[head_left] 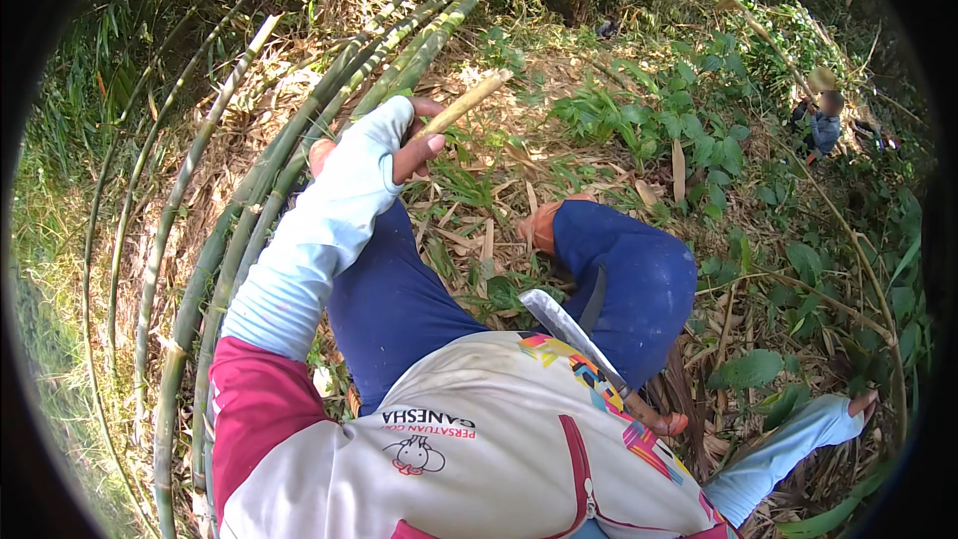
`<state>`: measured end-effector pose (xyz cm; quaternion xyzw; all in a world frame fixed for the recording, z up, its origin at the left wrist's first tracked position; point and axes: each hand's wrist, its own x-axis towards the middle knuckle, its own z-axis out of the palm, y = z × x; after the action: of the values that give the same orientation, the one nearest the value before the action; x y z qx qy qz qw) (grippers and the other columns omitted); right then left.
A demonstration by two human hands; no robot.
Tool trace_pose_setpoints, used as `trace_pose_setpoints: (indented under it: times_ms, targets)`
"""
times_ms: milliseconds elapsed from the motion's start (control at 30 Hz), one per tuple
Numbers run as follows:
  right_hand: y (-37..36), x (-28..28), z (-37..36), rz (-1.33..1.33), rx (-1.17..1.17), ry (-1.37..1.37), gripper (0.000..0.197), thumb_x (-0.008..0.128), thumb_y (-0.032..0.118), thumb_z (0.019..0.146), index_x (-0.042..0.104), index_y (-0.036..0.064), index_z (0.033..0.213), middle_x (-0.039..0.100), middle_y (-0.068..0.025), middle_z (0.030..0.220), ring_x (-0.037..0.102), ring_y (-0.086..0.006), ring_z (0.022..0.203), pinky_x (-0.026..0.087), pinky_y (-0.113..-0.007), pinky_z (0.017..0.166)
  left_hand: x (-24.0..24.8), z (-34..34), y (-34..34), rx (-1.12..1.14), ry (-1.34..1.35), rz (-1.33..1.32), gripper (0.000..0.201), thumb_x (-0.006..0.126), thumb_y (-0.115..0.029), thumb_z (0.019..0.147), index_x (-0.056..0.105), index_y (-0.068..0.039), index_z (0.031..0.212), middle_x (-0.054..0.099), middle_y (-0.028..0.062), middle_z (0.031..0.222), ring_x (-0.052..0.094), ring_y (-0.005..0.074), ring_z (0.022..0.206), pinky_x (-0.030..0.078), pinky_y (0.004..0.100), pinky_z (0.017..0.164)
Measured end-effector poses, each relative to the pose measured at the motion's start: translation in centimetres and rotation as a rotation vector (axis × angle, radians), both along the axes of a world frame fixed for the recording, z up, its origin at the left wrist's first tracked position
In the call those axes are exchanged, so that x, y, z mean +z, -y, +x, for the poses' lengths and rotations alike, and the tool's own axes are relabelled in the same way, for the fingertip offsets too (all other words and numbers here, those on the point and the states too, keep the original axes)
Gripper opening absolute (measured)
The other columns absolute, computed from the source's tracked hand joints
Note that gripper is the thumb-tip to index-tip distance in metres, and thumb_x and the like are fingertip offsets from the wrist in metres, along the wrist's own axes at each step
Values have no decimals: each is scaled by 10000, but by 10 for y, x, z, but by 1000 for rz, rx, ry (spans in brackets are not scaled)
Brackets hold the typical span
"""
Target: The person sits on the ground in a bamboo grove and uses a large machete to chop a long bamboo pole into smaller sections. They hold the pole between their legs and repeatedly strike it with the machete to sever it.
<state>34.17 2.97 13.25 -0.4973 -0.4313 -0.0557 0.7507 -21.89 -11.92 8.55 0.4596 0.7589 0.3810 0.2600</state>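
My left hand [419, 140] is raised in front of me, its thumb and fingers closed round a short, pale yellow-brown stick [464, 103]. One end of the stick juts out toward the upper right. Beside that forearm run several long green bamboo poles [249, 190]. Far out at the lower right, my right hand [863, 404] shows only in part, near a thin bent stem [891, 339]; its fingers are too small and hidden to make out. A machete [574, 329] with a metal blade and brown wooden handle lies against my right side at the waist, with neither hand on it.
Dry leaves and bamboo litter [489, 245] cover the ground around my bent legs. Leafy green plants [689, 130] grow ahead to the right. A person [824, 125] is farther off at the upper right. One long thin branch [758, 30] slants down the right side.
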Motion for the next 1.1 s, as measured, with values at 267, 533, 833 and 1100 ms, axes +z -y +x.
trace_pose_setpoints:
  times_ms: [267, 533, 833, 1100]
  targets:
    - [80, -85, -80, -663, 913, 679, 427, 743, 76, 842, 521, 39, 1206, 566, -78, 994, 547, -148, 909, 441, -272, 838, 19, 25, -20, -93, 131, 131, 343, 643, -209, 946, 585, -11, 1220, 562, -10, 849, 525, 71, 700, 429, 227, 636]
    - [106, -122, -125, -971, 1338, 1144, 489, 731, 26, 769, 507, 29, 1204, 562, -48, 939, 521, -135, 846, 451, -288, 786, 41, 45, 0, -119, -4, 181, 347, 610, -352, 969, 621, -57, 1152, 621, 19, 805, 576, 111, 769, 427, 262, 777]
    - [113, -124, -130, -988, 1399, 1018, 496, 718, 25, 749, 510, 21, 1199, 576, -53, 950, 524, -124, 839, 456, -281, 773, 58, 66, 35, -56, -196, 163, 283, 677, -319, 915, 653, -79, 1064, 656, 49, 871, 569, 184, 816, 316, 334, 909]
    - [112, -107, -117, -1033, 1423, 807, 504, 708, 25, 731, 512, 15, 1195, 588, -58, 959, 528, -114, 833, 461, -275, 762, 54, 66, 52, -181, -305, 293, 251, 631, -239, 945, 642, 2, 1011, 587, 42, 867, 533, 124, 821, 423, 277, 766]
